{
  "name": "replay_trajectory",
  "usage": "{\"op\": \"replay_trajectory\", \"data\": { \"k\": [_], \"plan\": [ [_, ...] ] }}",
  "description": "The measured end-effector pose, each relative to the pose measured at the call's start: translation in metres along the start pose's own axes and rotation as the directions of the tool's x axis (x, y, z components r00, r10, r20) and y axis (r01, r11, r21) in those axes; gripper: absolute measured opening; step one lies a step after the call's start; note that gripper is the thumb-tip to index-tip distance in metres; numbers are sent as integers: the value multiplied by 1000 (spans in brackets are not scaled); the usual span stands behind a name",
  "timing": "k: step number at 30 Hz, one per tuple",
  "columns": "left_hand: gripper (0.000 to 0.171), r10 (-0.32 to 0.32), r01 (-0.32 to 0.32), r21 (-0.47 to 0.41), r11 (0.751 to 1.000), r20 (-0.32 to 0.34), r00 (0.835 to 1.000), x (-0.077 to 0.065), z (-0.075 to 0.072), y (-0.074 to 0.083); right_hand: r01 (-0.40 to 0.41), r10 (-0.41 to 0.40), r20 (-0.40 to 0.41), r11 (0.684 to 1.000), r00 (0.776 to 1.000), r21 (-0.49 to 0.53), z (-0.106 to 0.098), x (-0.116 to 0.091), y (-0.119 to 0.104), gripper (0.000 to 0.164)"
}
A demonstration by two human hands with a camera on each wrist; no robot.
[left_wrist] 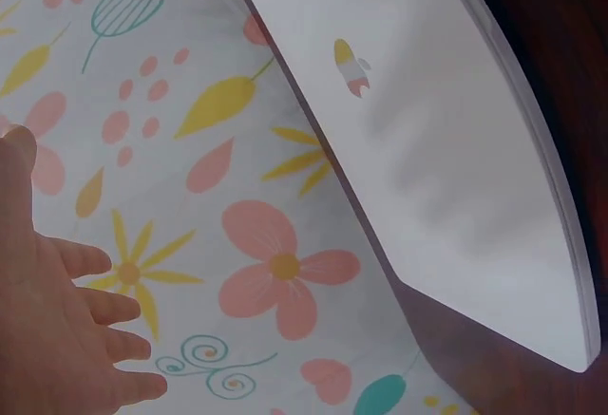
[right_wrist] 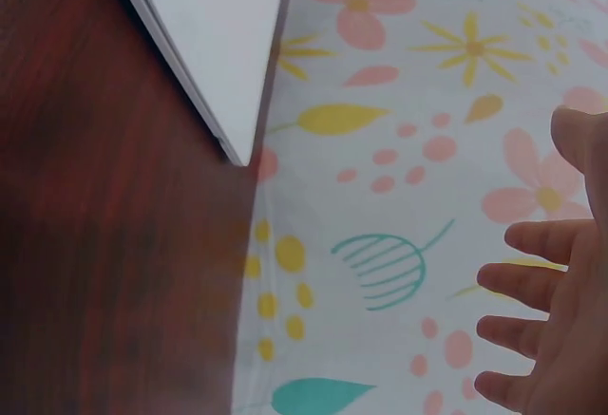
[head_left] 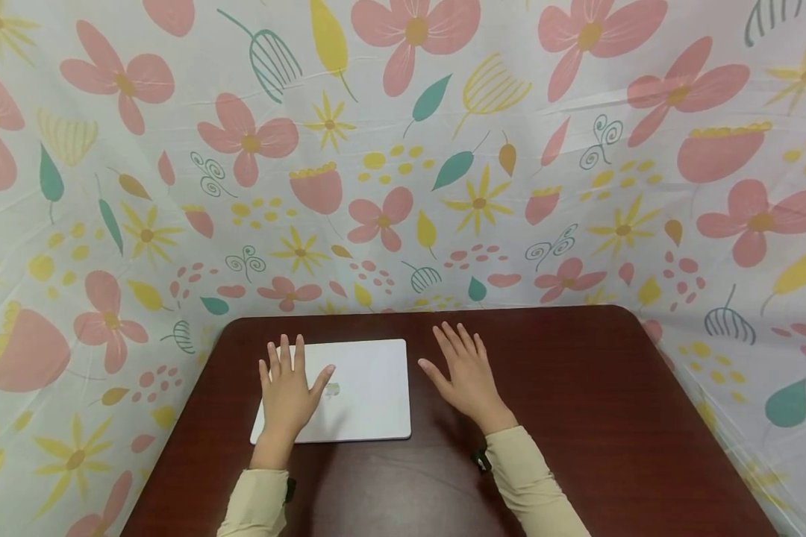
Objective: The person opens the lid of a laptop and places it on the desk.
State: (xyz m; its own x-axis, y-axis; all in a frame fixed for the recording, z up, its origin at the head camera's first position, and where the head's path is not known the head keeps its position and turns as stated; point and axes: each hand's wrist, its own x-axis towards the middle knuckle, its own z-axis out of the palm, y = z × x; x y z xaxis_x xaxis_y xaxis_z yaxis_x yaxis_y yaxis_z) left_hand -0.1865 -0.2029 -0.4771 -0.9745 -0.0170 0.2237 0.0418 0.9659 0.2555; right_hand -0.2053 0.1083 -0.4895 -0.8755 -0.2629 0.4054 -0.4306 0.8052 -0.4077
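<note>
A closed silver laptop (head_left: 369,388) with a shiny apple logo lies flat on the dark table. My left hand (head_left: 287,394), fingers spread and straight, is over the laptop's left part in the head view. In the left wrist view the left hand (left_wrist: 62,330) shows apart from the laptop (left_wrist: 427,149), and a soft shadow falls on the lid. To the right of the laptop, my right hand (head_left: 466,380) is held over bare wood with its fingers straight. The right wrist view shows the right hand (right_wrist: 556,292) holding nothing, away from the laptop's corner (right_wrist: 223,64).
The reddish-brown wooden table (head_left: 578,418) has rounded far corners. Behind it and at both sides hangs a white curtain (head_left: 403,186) printed with pink flowers, yellow blooms and green leaves. Dark bands (head_left: 481,460) sit at the wrists, by the beige sleeves (head_left: 533,485).
</note>
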Motion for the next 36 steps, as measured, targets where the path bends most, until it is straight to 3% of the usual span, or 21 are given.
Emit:
{"op": "replay_trajectory", "data": {
  "k": [13, 23, 29, 36],
  "plan": [
    [79, -87, 83, -122, 989, -26, 996, -2, 8, -16, -14, 3, 52, 979, 999, 205, 23, -5, -4, 64],
    [75, -139, 135, -160, 978, -17, 990, 2, 13, -29, -164, 83, 207, 897, 975, 411, 45, -10, 0, 68],
    [70, -154, 151, -186, 971, 0, 988, 1, 22, -40, -216, 107, 254, 866, 961, 451, 57, -14, -1, 69],
    [65, -141, 125, -253, 959, -49, 989, -3, 29, -49, -269, 131, 298, 832, 945, 485, 67, -16, -3, 70]
  ]
}}
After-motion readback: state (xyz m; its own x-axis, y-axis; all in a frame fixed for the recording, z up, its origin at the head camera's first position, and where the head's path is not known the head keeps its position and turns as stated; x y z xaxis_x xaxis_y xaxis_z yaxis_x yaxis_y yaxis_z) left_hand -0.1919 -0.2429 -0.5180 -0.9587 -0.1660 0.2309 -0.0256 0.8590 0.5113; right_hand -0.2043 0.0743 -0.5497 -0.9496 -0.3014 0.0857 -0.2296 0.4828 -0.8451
